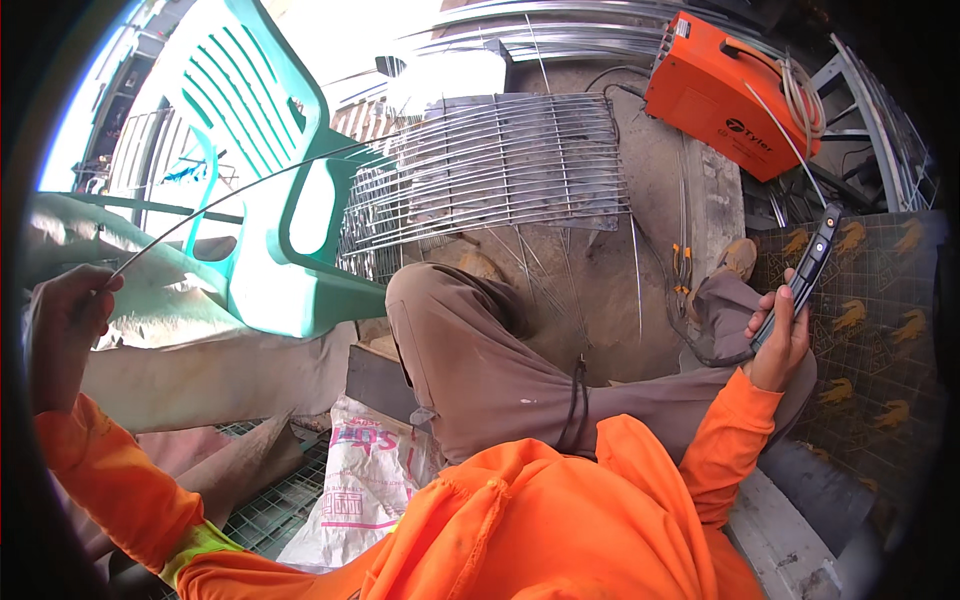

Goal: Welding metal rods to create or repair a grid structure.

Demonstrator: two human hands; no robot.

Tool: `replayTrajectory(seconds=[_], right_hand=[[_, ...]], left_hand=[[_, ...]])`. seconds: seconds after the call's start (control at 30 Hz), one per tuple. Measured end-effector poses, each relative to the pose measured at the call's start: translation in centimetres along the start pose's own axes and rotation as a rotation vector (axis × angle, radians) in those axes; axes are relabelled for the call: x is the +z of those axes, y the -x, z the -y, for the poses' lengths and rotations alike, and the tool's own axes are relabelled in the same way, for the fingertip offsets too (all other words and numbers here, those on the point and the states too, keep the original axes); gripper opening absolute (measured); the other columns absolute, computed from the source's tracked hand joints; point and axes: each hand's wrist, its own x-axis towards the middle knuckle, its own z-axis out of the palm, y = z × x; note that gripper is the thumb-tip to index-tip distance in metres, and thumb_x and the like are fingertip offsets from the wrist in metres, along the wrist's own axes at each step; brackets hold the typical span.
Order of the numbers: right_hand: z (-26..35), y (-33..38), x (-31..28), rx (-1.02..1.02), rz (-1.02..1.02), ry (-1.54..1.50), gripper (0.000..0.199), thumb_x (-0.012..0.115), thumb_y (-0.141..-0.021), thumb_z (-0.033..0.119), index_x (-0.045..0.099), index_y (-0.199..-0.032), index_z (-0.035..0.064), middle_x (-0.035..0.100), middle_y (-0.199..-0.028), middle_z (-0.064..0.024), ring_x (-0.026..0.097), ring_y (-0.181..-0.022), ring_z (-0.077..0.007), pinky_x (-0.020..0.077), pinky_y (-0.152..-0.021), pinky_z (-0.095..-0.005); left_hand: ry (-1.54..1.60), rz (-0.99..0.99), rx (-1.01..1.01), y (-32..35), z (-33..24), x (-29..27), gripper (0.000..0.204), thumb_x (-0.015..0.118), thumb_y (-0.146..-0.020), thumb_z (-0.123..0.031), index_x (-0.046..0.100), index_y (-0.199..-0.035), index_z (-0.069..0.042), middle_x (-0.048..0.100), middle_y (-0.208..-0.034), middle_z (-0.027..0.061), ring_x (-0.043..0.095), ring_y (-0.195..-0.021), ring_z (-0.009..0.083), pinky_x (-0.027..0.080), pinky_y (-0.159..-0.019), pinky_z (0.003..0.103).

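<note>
At the far left, my left hand (72, 322) pinches the end of a long thin metal rod (232, 197). The rod bends up and to the right, and its far part overlaps the metal grid in view. My right hand (783, 335) is closed round a black welding electrode holder (815, 255). A thin welding electrode (783, 122) sticks up from the holder's jaws, apart from the grid. In front of my knees lies the grid of parallel metal rods (480, 172), with cross rods over them.
A green plastic chair (305, 290) stands left of the grid. An orange welding machine (728, 100) with a coiled cable is at the back right. Orange-handled pliers (682, 268) lie on the floor. A white printed sack (350, 490) is by my left side. Long metal bars (580, 35) lie behind.
</note>
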Motion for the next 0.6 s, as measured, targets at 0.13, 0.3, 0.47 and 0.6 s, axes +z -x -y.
replayTrajectory(seconds=[0.13,0.3,0.47,0.6], right_hand=[[0.2,0.8,-1.0,0.037,-0.016,-0.098,0.048,0.062,-0.098,0.027,0.054,-0.136,-0.0019,0.056,-0.082,-0.0010,0.050,-0.058,-0.0063,0.0397,-0.052,-0.0206],[0.4,1.3,-2.6,0.045,-0.049,-0.172,0.047,0.062,-0.099,0.026,0.054,-0.135,-0.0017,0.056,-0.082,-0.0009,0.051,-0.060,-0.0070,0.0408,-0.053,-0.0208],[0.6,1.4,-3.3,0.067,-0.042,-0.291,0.045,0.062,-0.099,0.026,0.054,-0.134,-0.0015,0.057,-0.082,-0.0013,0.051,-0.059,-0.0072,0.0410,-0.053,-0.0209],[1.1,1.2,-3.4,0.078,-0.044,-0.309,0.045,0.062,-0.099,0.025,0.053,-0.135,-0.0008,0.057,-0.082,-0.0019,0.051,-0.059,-0.0074,0.0410,-0.053,-0.0211]], left_hand=[[-0.259,0.241,0.500,-0.3,-15.0,5.4,0.019,0.063,-0.090,-0.010,0.072,-0.102,0.000,0.066,-0.071,0.0178,0.067,-0.065,0.0322,0.052,-0.063,0.039],[-0.319,0.552,0.723,-2.5,-17.6,17.2,0.009,0.063,-0.091,-0.011,0.067,-0.097,-0.006,0.069,-0.079,0.0158,0.067,-0.075,0.0368,0.051,-0.068,0.048],[-0.339,0.545,0.596,-2.5,-17.5,25.8,0.014,0.056,-0.096,-0.014,0.066,-0.099,-0.004,0.068,-0.082,0.0185,0.066,-0.078,0.0400,0.051,-0.069,0.048],[-0.262,0.406,0.492,-2.7,-16.8,32.1,0.020,0.053,-0.099,-0.019,0.065,-0.099,-0.003,0.069,-0.081,0.0149,0.068,-0.071,0.0374,0.052,-0.065,0.050]])
